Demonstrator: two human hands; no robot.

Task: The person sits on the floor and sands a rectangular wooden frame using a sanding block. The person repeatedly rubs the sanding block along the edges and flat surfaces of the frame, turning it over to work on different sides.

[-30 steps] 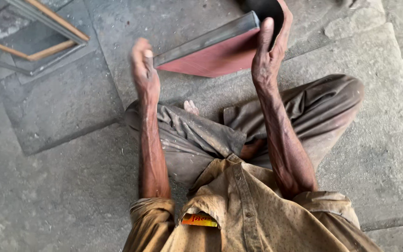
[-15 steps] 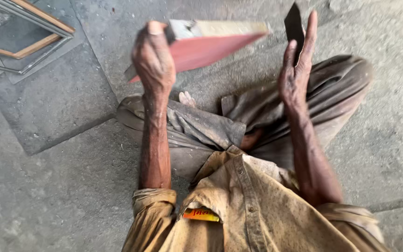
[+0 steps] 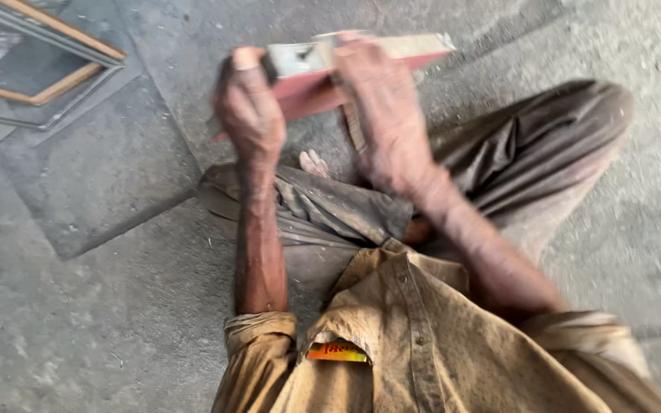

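I sit cross-legged on a concrete floor and hold a flat red panel (image 3: 311, 95) with a pale grey top edge above my knees. My left hand (image 3: 250, 115) grips its left end, fingers wrapped over the top edge. My right hand (image 3: 380, 115) is blurred and lies over the middle of the panel, fingers curled over the top edge. The panel's right end (image 3: 422, 47) sticks out past my right hand. Its lower part is hidden behind both hands.
A wood-and-metal frame (image 3: 40, 61) lies on the floor at the top left. A grey stone slab (image 3: 109, 176) sits beside my left knee. My bare toes (image 3: 315, 163) show under the panel. An orange packet (image 3: 336, 352) peeks from my shirt pocket.
My right hand has swung left from open air onto the middle of the panel. The panel has stayed level in my left hand, and the view has shifted a little.
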